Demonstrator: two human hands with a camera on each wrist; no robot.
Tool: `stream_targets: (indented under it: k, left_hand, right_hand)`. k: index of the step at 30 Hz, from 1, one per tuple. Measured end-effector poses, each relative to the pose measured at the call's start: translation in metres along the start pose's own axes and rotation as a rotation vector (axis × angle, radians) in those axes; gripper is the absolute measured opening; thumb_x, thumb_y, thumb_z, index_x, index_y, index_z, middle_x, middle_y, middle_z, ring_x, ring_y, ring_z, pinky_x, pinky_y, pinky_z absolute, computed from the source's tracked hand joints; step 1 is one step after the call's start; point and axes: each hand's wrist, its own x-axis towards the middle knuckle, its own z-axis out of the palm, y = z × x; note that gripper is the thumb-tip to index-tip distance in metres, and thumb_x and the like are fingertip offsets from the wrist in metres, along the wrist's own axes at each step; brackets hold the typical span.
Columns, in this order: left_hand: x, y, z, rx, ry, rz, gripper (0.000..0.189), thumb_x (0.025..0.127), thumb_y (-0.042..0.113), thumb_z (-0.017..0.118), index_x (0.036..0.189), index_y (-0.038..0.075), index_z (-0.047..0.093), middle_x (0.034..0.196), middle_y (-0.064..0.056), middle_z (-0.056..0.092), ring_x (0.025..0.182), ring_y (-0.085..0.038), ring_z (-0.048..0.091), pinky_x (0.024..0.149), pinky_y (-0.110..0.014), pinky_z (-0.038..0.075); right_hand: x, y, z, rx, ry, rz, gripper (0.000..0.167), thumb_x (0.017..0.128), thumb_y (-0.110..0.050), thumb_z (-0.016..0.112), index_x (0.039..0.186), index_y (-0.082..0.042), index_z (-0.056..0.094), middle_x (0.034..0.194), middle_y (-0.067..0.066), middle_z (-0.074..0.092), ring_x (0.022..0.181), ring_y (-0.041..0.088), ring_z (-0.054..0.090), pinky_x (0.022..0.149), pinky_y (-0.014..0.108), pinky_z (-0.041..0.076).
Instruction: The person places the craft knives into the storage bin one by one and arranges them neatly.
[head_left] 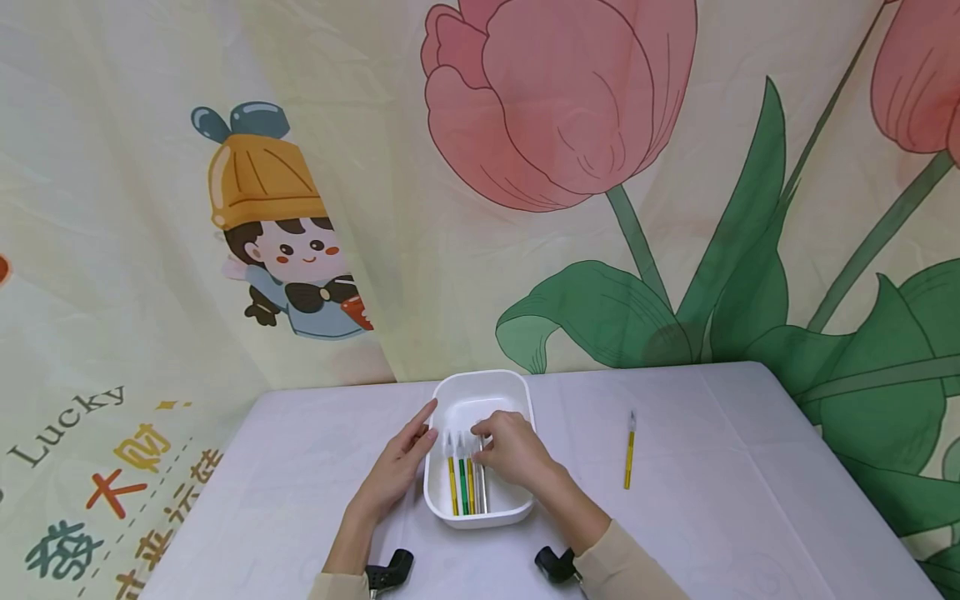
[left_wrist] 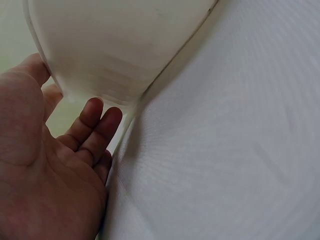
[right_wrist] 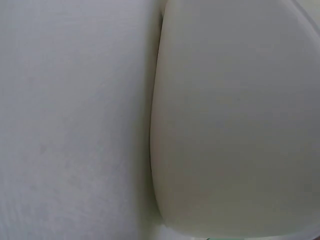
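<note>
A white plastic tray [head_left: 491, 522] stands on the table, holding several slim pen-shaped sticks with clear tops, among them a green one [head_left: 463, 487] and a yellow one [head_left: 453, 487]. My right hand [head_left: 513, 450] reaches over the tray and pinches the upper end of a silver pen-shaped stick [head_left: 483, 493] at the right of the row. Along the tray's left side rests my left hand [head_left: 397, 467], fingers extended, thumb at the rim. In the left wrist view, the left hand's fingers [left_wrist: 102, 132] lie beside the tray's outer wall [left_wrist: 115, 45]. The right wrist view shows the tray's wall [right_wrist: 235, 120]; the right hand is hidden there.
Right of the tray, a yellow pen-shaped stick [head_left: 629, 454] with a clear top lies on the white-covered table [head_left: 712, 500]. Black wrist-camera mounts [head_left: 553, 565] sit close to both wrists. A printed curtain [head_left: 420, 275] hangs behind the table's far edge.
</note>
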Motion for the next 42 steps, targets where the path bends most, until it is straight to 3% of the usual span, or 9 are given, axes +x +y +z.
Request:
stream_targets:
  k: [8,15,26,34,42]
  left_hand:
    - [0.0,-0.001,0.0,0.003,0.001,-0.004,0.057,0.105,0.048,0.058,0.159,0.043,0.04,0.157,-0.005,0.047,0.139,-0.026,0.04,0.128,-0.06,0.02]
    - [0.001,-0.001,-0.001,-0.002,0.003,0.001,0.056,0.106,0.045,0.057,0.159,0.041,0.04,0.146,-0.009,0.054,0.133,-0.028,0.042,0.127,-0.059,0.023]
    - [0.0,-0.001,0.0,0.004,0.014,0.002,0.058,0.104,0.053,0.058,0.158,0.044,0.04,0.133,-0.01,0.057,0.131,-0.027,0.045,0.126,-0.057,0.026]
    - [0.0,-0.001,0.001,-0.006,0.014,-0.003,0.054,0.107,0.043,0.057,0.158,0.044,0.04,0.133,-0.011,0.058,0.131,-0.027,0.045,0.127,-0.058,0.025]
    - [0.001,-0.001,0.001,-0.007,0.013,-0.002,0.056,0.107,0.045,0.057,0.159,0.041,0.04,0.129,-0.01,0.058,0.129,-0.027,0.046,0.126,-0.058,0.026]
  right_hand:
    - [0.002,0.002,0.004,-0.066,-0.026,0.011,0.039,0.082,-0.012,0.088,0.119,-0.001,0.077,0.109,0.011,0.074,0.086,0.013,0.067,0.074,0.024,0.058]
    - [0.001,0.002,0.006,-0.084,-0.041,0.031,0.037,0.085,-0.013,0.087,0.12,-0.003,0.077,0.113,0.01,0.076,0.087,0.012,0.066,0.077,0.028,0.059]
    - [0.0,0.002,0.009,-0.129,-0.082,0.063,0.038,0.09,-0.017,0.082,0.125,-0.005,0.075,0.123,0.01,0.074,0.118,0.025,0.068,0.106,0.045,0.055]
    - [-0.001,0.002,0.01,-0.149,-0.093,0.067,0.038,0.09,-0.017,0.082,0.125,-0.005,0.075,0.123,0.011,0.074,0.109,0.02,0.069,0.103,0.044,0.057]
    - [0.0,0.002,0.011,-0.212,-0.099,0.036,0.036,0.089,-0.02,0.083,0.122,-0.007,0.077,0.115,0.008,0.075,0.094,0.014,0.064,0.094,0.038,0.059]
